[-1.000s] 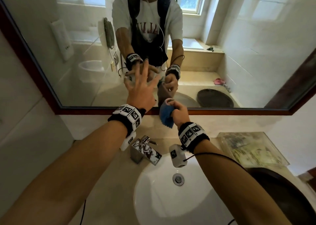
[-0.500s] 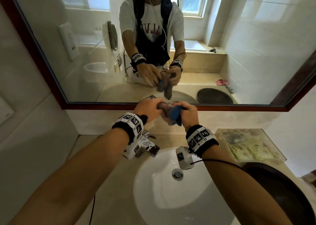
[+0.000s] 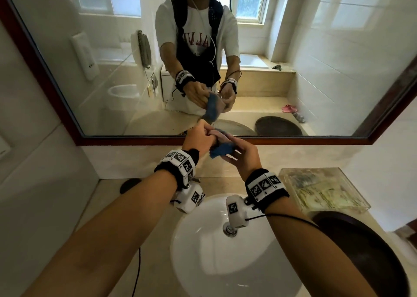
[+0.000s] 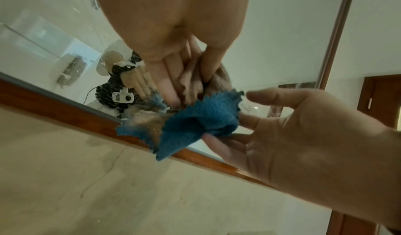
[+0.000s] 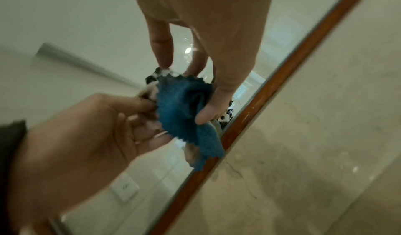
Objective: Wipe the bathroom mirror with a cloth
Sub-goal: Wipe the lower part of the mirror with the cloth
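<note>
The wide mirror [image 3: 293, 59] has a dark wooden frame [image 3: 293, 140] and reflects me. Both hands meet in front of its lower edge, above the basin. Between them is a small cloth [image 3: 222, 149], blue on one side and tan on the other. My left hand [image 3: 198, 138] grips the bunched tan part [image 4: 190, 84] with curled fingers. My right hand [image 3: 242, 155] holds the blue fold [image 5: 180, 101] on its fingers [image 5: 208, 113], with its thumb [image 4: 271, 94] slightly lifted. A blue corner [image 4: 165, 149] hangs loose. The cloth is off the glass.
A white round basin [image 3: 225, 262] with a metal drain [image 3: 229, 229] lies below my wrists. A clear glass tray [image 3: 322, 190] stands on the beige counter to the right. In front of that is a dark round tray [image 3: 361, 251]. A small dark disc [image 3: 129, 185] sits at the back left.
My left hand left the glass, where it lay flat, and came down to take hold of the cloth. Both hands now share the cloth and are spreading it.
</note>
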The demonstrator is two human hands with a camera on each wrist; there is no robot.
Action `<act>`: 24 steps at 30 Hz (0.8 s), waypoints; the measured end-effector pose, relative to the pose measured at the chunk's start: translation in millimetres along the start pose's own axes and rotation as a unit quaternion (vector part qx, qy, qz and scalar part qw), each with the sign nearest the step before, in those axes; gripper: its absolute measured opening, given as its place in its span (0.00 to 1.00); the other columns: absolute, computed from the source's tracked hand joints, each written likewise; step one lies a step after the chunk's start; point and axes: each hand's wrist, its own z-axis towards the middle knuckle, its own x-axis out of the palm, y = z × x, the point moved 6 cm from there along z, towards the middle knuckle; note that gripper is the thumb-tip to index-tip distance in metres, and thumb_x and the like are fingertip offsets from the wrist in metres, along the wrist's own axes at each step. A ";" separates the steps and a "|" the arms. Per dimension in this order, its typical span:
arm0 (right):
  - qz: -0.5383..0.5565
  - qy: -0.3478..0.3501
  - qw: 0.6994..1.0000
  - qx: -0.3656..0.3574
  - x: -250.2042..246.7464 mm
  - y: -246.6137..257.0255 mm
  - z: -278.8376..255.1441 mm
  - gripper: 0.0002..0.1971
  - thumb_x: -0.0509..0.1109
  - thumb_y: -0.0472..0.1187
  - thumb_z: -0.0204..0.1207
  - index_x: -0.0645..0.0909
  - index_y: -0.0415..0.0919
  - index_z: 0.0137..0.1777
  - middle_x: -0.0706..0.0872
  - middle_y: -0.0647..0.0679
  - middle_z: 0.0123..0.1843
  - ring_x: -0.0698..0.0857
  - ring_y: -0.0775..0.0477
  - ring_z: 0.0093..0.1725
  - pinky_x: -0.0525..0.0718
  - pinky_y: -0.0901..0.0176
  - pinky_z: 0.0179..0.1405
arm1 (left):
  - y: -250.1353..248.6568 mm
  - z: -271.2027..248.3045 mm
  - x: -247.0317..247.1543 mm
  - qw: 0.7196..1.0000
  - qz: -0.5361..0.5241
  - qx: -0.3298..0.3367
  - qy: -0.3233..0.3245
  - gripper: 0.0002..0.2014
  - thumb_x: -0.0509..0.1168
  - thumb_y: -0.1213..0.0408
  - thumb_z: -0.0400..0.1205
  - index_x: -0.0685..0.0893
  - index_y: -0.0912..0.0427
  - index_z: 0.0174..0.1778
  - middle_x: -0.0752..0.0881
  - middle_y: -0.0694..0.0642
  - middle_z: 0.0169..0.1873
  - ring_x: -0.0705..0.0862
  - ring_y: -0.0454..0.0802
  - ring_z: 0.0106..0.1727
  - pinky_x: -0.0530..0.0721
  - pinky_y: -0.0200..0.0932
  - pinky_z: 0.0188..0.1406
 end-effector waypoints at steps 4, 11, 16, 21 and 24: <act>0.076 -0.022 0.997 0.017 -6.1 6.9 9.5 0.21 0.70 0.47 0.78 0.81 0.34 0.66 0.85 0.35 0.62 0.84 0.37 0.63 0.85 0.44 0.62 | -2.1 0.4 18.0 0.997 0.005 0.012 0.074 0.09 0.71 0.72 0.77 0.79 0.55 0.45 0.87 0.60 0.45 0.85 0.58 0.51 0.83 0.51 0.52; 0.076 -0.021 0.995 0.059 -9.8 17.3 16.7 0.23 0.67 0.35 0.77 0.75 0.35 0.73 0.82 0.35 0.67 0.83 0.38 0.61 0.85 0.46 0.52 | 6.0 6.0 43.7 0.988 0.022 0.053 0.145 0.13 0.74 0.73 0.72 0.86 0.50 0.46 0.88 0.53 0.47 0.86 0.54 0.53 0.82 0.58 0.62; 0.101 -0.106 0.989 0.032 -38.9 29.9 25.8 0.23 0.68 0.26 0.74 0.77 0.40 0.69 0.82 0.34 0.67 0.82 0.33 0.65 0.86 0.40 0.53 | -2.1 10.5 51.8 0.978 0.082 0.078 0.174 0.27 0.72 0.71 0.76 0.82 0.47 0.71 0.69 0.56 0.80 0.66 0.55 0.81 0.65 0.52 0.79; 0.117 -0.185 0.974 -0.050 -70.5 61.9 38.5 0.23 0.65 0.23 0.75 0.78 0.45 0.66 0.81 0.39 0.64 0.83 0.36 0.60 0.88 0.41 0.50 | -12.8 34.5 39.9 0.957 0.263 0.105 0.055 0.36 0.71 0.56 0.78 0.64 0.34 0.81 0.36 0.58 0.85 0.34 0.62 0.85 0.43 0.74 0.80; 0.128 -0.246 0.956 -0.094 -83.2 79.9 47.0 0.21 0.65 0.22 0.74 0.81 0.44 0.61 0.83 0.38 0.62 0.84 0.35 0.60 0.87 0.35 0.57 | -22.8 47.9 28.0 0.941 0.315 0.113 -0.046 0.42 0.70 0.52 0.77 0.54 0.35 0.84 0.30 0.62 0.84 0.33 0.67 0.84 0.46 0.78 0.78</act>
